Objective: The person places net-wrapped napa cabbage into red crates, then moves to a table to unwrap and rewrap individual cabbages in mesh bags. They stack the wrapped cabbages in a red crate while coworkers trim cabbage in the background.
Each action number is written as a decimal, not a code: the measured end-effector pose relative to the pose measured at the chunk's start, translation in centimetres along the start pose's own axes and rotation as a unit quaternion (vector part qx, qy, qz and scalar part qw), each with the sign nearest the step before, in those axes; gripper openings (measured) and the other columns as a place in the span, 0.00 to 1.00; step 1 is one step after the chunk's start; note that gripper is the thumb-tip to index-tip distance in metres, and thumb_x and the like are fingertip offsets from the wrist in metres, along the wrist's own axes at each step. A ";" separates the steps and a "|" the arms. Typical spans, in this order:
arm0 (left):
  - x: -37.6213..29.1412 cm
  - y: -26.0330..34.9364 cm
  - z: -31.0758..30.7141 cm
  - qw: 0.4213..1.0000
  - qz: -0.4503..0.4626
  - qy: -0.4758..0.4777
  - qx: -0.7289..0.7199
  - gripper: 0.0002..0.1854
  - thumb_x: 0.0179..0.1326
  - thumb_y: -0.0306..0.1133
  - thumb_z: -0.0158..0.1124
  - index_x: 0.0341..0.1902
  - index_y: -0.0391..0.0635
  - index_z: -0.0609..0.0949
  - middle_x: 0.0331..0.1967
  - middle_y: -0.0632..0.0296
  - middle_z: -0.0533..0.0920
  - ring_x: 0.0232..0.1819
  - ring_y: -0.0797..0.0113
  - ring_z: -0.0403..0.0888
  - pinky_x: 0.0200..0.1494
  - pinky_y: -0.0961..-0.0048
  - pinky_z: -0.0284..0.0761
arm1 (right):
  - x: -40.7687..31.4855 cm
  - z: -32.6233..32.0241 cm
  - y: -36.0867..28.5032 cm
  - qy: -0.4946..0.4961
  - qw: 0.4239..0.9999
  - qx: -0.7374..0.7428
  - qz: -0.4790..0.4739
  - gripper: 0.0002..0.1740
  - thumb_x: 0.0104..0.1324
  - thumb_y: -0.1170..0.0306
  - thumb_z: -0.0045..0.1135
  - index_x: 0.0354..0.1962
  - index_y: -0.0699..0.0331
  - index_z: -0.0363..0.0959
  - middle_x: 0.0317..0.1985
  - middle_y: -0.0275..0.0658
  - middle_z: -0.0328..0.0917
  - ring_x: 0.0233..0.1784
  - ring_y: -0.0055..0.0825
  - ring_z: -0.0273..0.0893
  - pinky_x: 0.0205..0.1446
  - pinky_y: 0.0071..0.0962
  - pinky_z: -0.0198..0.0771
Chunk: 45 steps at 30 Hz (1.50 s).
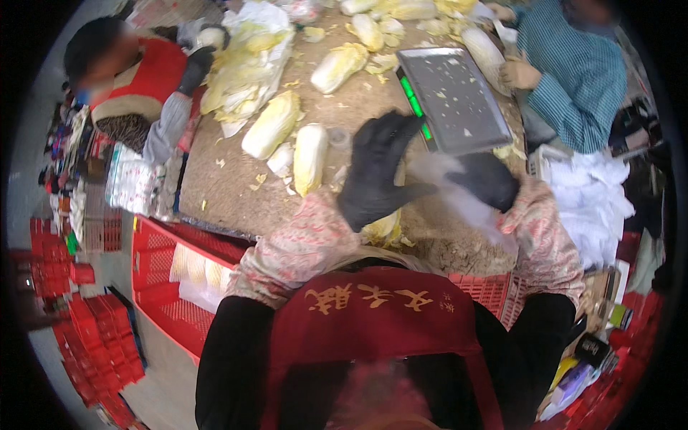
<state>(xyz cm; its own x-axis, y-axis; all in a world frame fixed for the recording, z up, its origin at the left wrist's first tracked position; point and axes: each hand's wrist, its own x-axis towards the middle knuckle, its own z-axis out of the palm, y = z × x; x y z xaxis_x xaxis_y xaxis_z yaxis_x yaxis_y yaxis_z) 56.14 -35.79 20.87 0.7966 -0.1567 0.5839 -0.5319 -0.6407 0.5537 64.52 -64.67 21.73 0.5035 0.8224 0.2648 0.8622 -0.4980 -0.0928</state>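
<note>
My left hand [376, 169], in a black glove, hovers palm-down over the table with thumb and fingers apart. Its hold on anything below is not visible. A napa cabbage [382, 228] shows partly beneath its wrist, close to my body. My right hand [486, 180], also gloved in black, is curled around a thin white sleeve [467, 207], blurred by motion; whether it is netting or plastic film is unclear. Two trimmed napa cabbages [310, 158] [271, 124] lie left of my left hand. Just beyond my hands sits a digital scale [457, 99] with a metal pan and green display.
Leaf scraps and more cabbages [339, 67] cover parts of the wooden table [226, 180]. Co-workers stand at left [145, 80] and right [572, 75]; the right one handles a netted cabbage [484, 56]. White sleeves [583, 199] are heaped at right. A red crate [177, 312] stands lower left.
</note>
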 end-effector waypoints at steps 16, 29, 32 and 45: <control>-5.0 -5.0 0.0 0.969 -0.180 -0.132 -0.102 0.08 0.63 0.28 0.56 0.42 0.41 0.81 0.38 0.56 0.83 0.40 0.70 0.81 0.45 0.71 0.76 | 8.8 15.8 -12.7 0.166 0.943 0.272 0.100 0.19 0.69 0.61 0.53 0.55 0.59 0.71 0.51 0.50 0.75 0.52 0.40 0.74 0.58 0.38 0.66; -13.5 -9.5 1.8 0.867 -0.333 -0.282 -0.241 0.13 0.59 0.40 0.61 0.36 0.41 0.82 0.31 0.53 0.84 0.35 0.61 0.82 0.41 0.64 0.76 | -4.0 16.6 -7.7 -0.085 0.621 0.693 0.356 0.25 0.65 0.65 0.59 0.55 0.71 0.69 0.55 0.45 0.74 0.59 0.34 0.72 0.63 0.32 0.67; -10.9 -12.8 2.6 0.873 -0.401 -0.150 -0.234 0.14 0.61 0.40 0.59 0.40 0.41 0.82 0.32 0.53 0.85 0.35 0.59 0.82 0.41 0.64 0.75 | -4.4 19.6 -6.3 -0.080 0.835 0.447 0.310 0.26 0.63 0.64 0.62 0.54 0.72 0.71 0.51 0.45 0.77 0.55 0.32 0.75 0.58 0.30 0.71; -6.6 -12.9 9.3 0.919 -0.378 -0.026 -0.108 0.11 0.65 0.32 0.55 0.46 0.39 0.79 0.30 0.55 0.84 0.36 0.67 0.82 0.38 0.67 0.76 | 6.4 25.1 -4.6 0.124 0.868 0.282 0.390 0.22 0.62 0.60 0.60 0.49 0.67 0.76 0.41 0.44 0.82 0.46 0.32 0.79 0.50 0.30 0.73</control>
<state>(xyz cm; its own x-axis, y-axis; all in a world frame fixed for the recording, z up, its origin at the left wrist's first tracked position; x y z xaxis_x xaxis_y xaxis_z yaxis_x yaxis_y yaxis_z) 60.40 -33.49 4.40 0.9719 0.2317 -0.0422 0.1388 -0.4184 0.8976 65.15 -50.22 -0.29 0.9791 0.1757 0.1022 0.1893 -0.6048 -0.7736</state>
